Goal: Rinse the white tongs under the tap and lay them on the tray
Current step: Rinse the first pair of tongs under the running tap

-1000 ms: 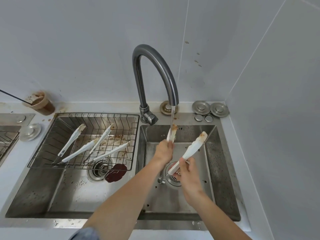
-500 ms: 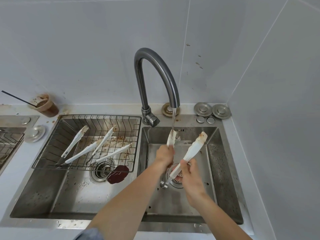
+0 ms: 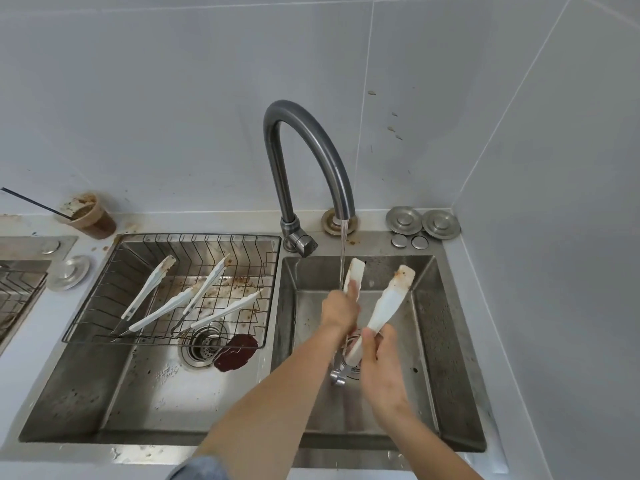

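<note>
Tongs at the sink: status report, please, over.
Left hand grips one arm of the white tongs under the running tap; right hand holds the other arm. Its tip stained brown. Wire tray already holds other tongs.

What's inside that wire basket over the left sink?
Four white tong arms lie in the wire basket, apparently two pairs, on brown-stained mesh. The basket partly covers the drain below.

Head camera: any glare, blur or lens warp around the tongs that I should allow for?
Head view: light is even and soft, with no hard shadows; a mild sheen runs along the tap, nothing blown out; wide-angle warp bows the sink rim and the tile lines toward the edges; the white tongs and the water stream read clearly near centre, only slightly soft.
</note>
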Demonstrator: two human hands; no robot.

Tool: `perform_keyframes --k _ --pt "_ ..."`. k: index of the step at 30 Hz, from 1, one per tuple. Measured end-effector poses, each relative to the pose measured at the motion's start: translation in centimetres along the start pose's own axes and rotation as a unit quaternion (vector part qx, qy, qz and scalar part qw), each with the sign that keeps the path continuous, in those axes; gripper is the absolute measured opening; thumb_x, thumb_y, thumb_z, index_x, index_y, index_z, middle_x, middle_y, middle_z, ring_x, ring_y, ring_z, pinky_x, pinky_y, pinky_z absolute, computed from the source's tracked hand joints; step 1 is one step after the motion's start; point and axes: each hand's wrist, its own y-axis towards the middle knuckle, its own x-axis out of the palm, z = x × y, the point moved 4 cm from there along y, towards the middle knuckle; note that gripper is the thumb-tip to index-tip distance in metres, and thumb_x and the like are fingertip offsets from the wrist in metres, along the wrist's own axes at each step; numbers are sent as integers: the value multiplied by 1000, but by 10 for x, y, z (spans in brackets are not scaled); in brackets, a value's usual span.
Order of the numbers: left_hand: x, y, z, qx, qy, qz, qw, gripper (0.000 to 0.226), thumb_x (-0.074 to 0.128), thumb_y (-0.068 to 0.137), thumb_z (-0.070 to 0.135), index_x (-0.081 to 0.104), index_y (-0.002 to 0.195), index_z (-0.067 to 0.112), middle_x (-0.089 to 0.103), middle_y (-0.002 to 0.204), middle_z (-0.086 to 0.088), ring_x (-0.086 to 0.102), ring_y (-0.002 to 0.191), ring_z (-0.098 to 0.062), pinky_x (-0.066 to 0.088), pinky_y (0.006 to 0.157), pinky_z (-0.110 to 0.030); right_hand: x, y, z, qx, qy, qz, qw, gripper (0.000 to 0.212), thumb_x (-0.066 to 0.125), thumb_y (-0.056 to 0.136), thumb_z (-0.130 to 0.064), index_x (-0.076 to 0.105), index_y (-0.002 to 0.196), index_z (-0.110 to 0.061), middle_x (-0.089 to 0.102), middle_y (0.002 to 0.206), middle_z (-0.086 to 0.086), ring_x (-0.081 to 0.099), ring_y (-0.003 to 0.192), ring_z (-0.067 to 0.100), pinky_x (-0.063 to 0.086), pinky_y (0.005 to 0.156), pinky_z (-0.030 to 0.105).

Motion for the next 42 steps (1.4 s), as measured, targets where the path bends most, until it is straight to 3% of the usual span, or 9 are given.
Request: perform_keyframes --k 3,7,11,16,20,25,31,37,42 --pt "-6 -9 -1 21 -87 -7 996 51 34 99 44 55 65 13 54 58 -7 50 46 -21 45 58 -37 -6 -2 6 13 26 1 1000 17 33 101 -30 44 109 -21 59 92 3 59 80 13 44 62 19" --pt "-18 -24 2 20 -109 45 993 55 34 97 51 57 69 10 67 83 -28 64 77 -44 52 77 -51 -2 -4 11 37 69 -13 997 19 33 101 -31 47 106 -19 56 88 4 56 76 14 46 64 22" --pt "-24 -36 1 37 -63 70 995 65 30 90 66 44 53 14 48 54 -1 45 48 -15 39 54 -33 1 -7 20 84 149 -34 985 20 33 102 -27 49 109 -19 56 87 10 59 73 15 51 61 21" --pt "-26 -42 0 34 -53 72 995 69 21 89 70 41 49 17 45 52 2 43 51 -14 36 58 -31 0 -12 28 86 174 -41 980 21 32 102 -24 48 111 -13 56 80 10 63 63 10 53 60 21" --pt "-16 -44 -3 40 -118 18 992 61 21 94 61 54 70 16 42 55 5 40 54 -14 41 66 -33 -6 -13 31 85 171 -29 981 19 32 102 -24 49 108 -16 57 82 11 64 61 8 54 62 22" --pt "-11 -46 -6 -24 -246 -54 968 42 32 99 48 56 102 13 45 54 5 31 37 -7 23 36 -21 -17 -12 28 104 217 -13 970 20 34 102 -23 51 110 -15 56 79 11 62 63 17 51 66 32" --pt "-25 -41 8 -155 -245 -78 954 44 50 88 52 46 66 15 36 44 4 26 31 -10 20 35 -17 -18 -16 15 158 356 -47 920 18 39 101 -21 53 97 -9 51 71 9 54 61 21 49 64 36" --pt "-30 -38 17 -204 -207 -117 950 65 37 79 80 30 55 20 24 41 4 18 33 -12 12 35 -17 -13 -11 -1 142 297 -42 943 18 38 102 -24 51 98 -13 52 69 8 51 61 20 47 59 32" --pt "-22 -43 5 -173 -237 -127 948 64 33 81 78 38 58 19 27 41 5 20 32 -11 16 36 -20 -12 -12 10 138 254 -39 957 19 37 101 -25 54 104 -17 49 71 5 49 63 15 49 53 24"
